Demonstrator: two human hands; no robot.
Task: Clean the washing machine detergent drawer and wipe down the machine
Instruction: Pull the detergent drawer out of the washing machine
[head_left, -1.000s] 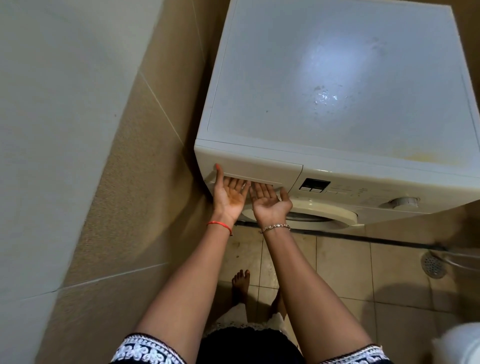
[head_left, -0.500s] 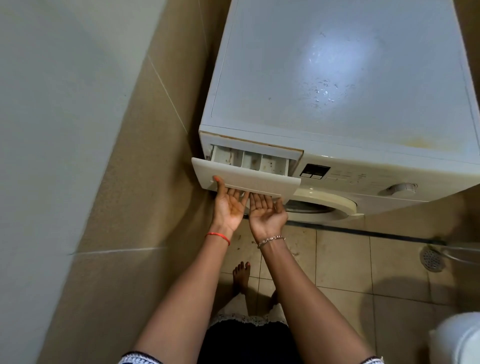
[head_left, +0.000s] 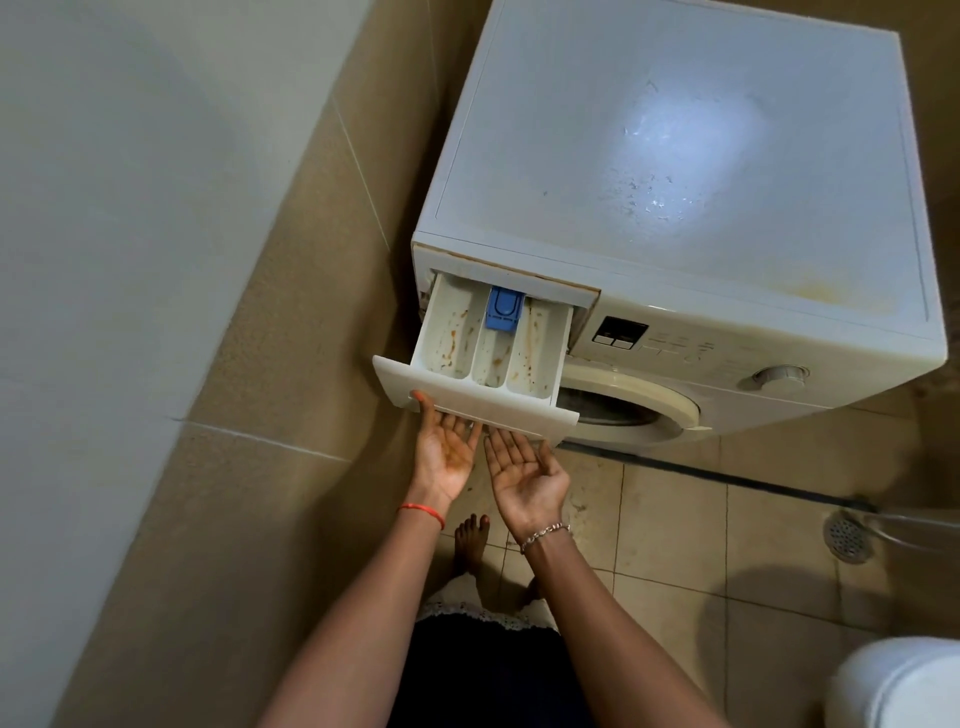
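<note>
Under one drawer (head_left: 475, 402) (three stained compartments), two hands: left hand (head_left: 447, 449), right hand (head_left: 524, 470).

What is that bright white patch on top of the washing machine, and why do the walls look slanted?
Head view: the patch is glare from a light above, reflected off the washing machine's lid, which washes out the water drops there. Head view: the wide-angle lens bends the wall's tile lines and tilts the machine. Head view: the detergent drawer and both hands stay sharp; the white object at the lower right corner is soft.
</note>
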